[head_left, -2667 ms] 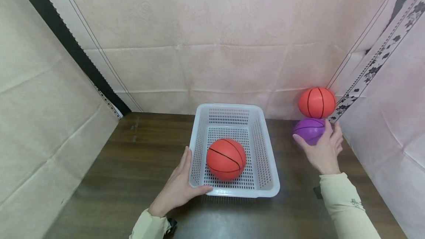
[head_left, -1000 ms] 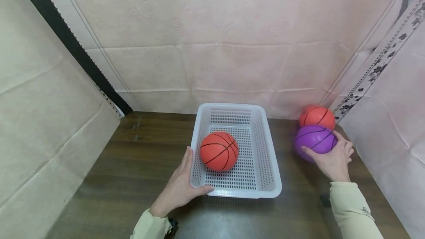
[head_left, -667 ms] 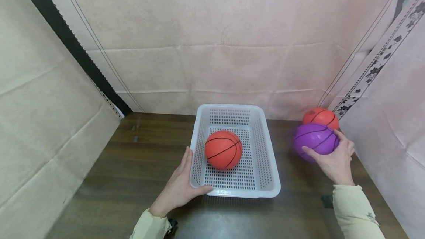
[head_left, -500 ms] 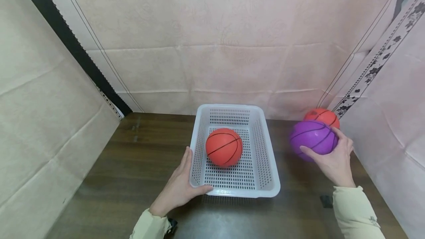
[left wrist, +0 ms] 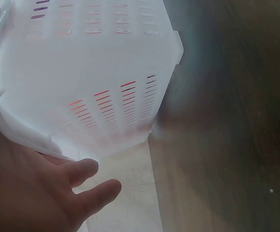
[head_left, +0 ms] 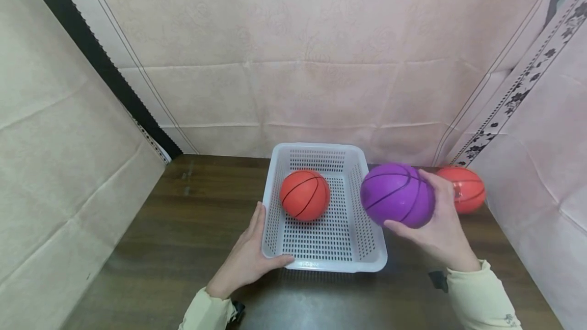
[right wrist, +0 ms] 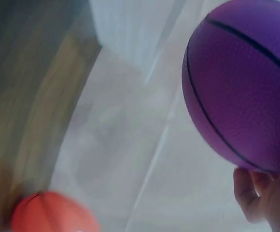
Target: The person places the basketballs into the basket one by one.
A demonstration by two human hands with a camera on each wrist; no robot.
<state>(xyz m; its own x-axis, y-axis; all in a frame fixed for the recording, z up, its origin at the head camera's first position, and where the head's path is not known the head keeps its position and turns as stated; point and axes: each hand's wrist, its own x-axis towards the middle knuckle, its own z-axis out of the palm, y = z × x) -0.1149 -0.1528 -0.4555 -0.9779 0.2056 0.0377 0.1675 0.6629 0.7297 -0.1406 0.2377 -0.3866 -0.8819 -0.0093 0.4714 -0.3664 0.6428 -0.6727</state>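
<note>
A white perforated plastic basket (head_left: 362, 264) stands on the wooden table with an orange toy basketball (head_left: 304, 195) inside it. My left hand (head_left: 249, 256) grips the basket's near left corner, thumb on the front rim and fingers along the left side; the left wrist view shows this hand (left wrist: 43, 188) at the basket wall (left wrist: 58, 58). My right hand (head_left: 440, 223) holds a purple toy basketball (head_left: 396, 195) between thumb and fingers, overlapping the basket's right rim in the head view. In the right wrist view the purple basketball (right wrist: 246, 92) appears raised off the table.
A second orange basketball (head_left: 463, 190) lies on the table behind my right hand, near the right cloth wall (head_left: 541, 192). Pale cloth also hangs along the back (head_left: 298, 90) and left (head_left: 78, 167). The brown tabletop (head_left: 197, 238) runs left of the basket.
My right hand has lifted the purple basketball and carried it left to the basket's right rim. The orange basketball by the wall has rolled nearer. The one in the basket has shifted; my left hand stays put.
</note>
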